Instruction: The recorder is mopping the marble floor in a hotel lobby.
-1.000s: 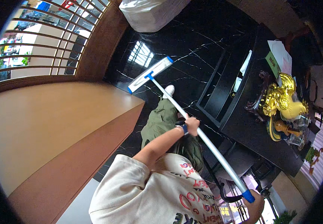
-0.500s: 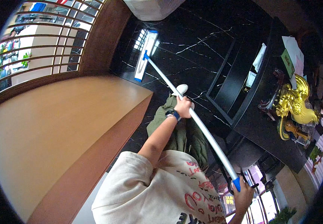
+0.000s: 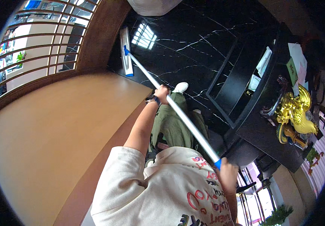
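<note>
Head view: left hand [image 3: 162, 94] and right hand [image 3: 228, 174] are clamping the silver tubular pole [image 3: 189, 123] well apart, likely steadying its flat blue-ended mop head [image 3: 126, 60].

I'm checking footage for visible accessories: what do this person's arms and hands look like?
The left hand is ungloved, with a dark wristwatch behind it; the left forearm is bare below a loose, short, off-white sleeve. The right hand, slightly blurred, is ungloved too; its sleeve can't be made out.

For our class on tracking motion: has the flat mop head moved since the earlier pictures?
Yes: leftward, the flat mop head now lies closer to the brown wooden window frame.
</note>
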`<state>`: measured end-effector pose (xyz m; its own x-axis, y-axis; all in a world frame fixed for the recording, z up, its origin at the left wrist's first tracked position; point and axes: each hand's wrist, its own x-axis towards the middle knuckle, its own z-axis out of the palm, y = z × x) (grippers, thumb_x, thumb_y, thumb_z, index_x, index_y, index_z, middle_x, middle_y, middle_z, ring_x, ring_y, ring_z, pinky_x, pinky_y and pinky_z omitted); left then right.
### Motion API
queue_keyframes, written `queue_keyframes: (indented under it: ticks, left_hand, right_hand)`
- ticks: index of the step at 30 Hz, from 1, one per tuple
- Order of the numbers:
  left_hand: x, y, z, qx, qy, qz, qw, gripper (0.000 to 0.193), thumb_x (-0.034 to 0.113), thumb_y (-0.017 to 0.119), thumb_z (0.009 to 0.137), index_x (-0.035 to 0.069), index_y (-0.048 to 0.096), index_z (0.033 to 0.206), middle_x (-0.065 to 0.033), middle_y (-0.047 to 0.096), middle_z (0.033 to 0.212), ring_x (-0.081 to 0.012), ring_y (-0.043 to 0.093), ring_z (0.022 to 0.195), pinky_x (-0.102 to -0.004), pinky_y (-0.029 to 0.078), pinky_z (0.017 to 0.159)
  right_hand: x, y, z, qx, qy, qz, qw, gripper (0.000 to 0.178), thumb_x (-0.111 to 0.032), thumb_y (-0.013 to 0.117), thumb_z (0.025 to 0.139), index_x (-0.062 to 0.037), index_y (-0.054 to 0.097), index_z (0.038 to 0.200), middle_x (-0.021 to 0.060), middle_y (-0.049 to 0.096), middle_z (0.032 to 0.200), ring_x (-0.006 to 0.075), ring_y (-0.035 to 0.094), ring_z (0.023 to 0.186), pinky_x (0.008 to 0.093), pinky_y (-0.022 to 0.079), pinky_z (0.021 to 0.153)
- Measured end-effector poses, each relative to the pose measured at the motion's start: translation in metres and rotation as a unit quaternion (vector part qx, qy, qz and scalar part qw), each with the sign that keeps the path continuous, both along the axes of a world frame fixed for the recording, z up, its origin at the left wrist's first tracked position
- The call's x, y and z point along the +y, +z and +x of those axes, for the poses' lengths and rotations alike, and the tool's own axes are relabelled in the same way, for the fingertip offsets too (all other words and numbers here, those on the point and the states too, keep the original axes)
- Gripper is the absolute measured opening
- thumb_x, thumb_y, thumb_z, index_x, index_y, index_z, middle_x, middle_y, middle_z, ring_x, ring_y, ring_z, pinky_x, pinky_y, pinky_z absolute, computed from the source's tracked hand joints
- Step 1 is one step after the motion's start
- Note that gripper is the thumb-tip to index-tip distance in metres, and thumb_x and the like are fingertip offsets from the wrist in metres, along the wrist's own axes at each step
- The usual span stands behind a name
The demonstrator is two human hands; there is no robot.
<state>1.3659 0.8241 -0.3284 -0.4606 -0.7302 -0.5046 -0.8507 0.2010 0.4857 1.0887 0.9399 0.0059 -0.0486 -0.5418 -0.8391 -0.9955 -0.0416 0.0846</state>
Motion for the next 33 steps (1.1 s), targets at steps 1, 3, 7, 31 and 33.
queue_keyframes:
  ticks: [1,3,7,31,33]
  left_hand:
    - [0.006,0.001,-0.007,-0.021,0.014,0.042,0.999,0.023,0.022,0.058,0.043,0.005,0.054,0.058,-0.0123,0.049,0.069,-0.0297,0.043,0.079,-0.0367,0.042,0.062]
    - [0.026,-0.012,-0.017,-0.052,0.054,0.051,0.996,0.02,0.018,0.057,0.044,0.005,0.054,0.058,-0.012,0.049,0.069,-0.0295,0.043,0.08,-0.0357,0.042,0.062]
    - [0.059,-0.004,-0.067,0.015,0.064,-0.011,0.998,0.017,0.014,0.055,0.043,0.004,0.053,0.057,-0.0116,0.05,0.068,-0.0295,0.043,0.079,-0.035,0.04,0.065]
    - [0.181,0.025,-0.229,0.031,-0.019,0.004,0.999,0.015,0.013,0.058,0.047,0.007,0.056,0.061,-0.0068,0.051,0.071,-0.0239,0.044,0.082,-0.0382,0.042,0.059]
    - [0.166,0.022,-0.207,0.015,0.006,-0.032,0.999,0.012,0.006,0.055,0.048,0.008,0.056,0.059,-0.0052,0.051,0.072,-0.0221,0.043,0.083,-0.0365,0.04,0.059]
  right_hand:
    - [0.014,-0.009,-0.008,0.0,0.01,0.054,0.998,0.02,-0.016,0.052,0.068,-0.0052,0.041,0.081,0.0114,0.054,0.06,0.0261,0.055,0.058,0.0364,0.043,0.051]
    - [0.036,-0.013,-0.022,-0.023,0.006,0.043,0.999,0.02,-0.016,0.048,0.069,-0.006,0.039,0.084,0.0132,0.053,0.06,0.0278,0.055,0.058,0.0392,0.041,0.051]
    - [0.051,0.012,-0.053,-0.018,-0.062,-0.005,0.998,0.024,-0.013,0.053,0.066,-0.0072,0.04,0.085,0.0143,0.054,0.065,0.0308,0.053,0.062,0.0416,0.038,0.054]
    - [0.222,0.043,-0.16,0.021,-0.183,-0.008,0.983,0.031,-0.015,0.056,0.066,-0.0031,0.04,0.09,0.0207,0.049,0.063,0.0379,0.049,0.063,0.0443,0.037,0.055]
    - [0.198,0.037,-0.139,-0.015,-0.187,0.004,0.982,0.027,-0.017,0.053,0.068,-0.0031,0.039,0.086,0.0205,0.05,0.065,0.0376,0.05,0.065,0.0444,0.038,0.056]
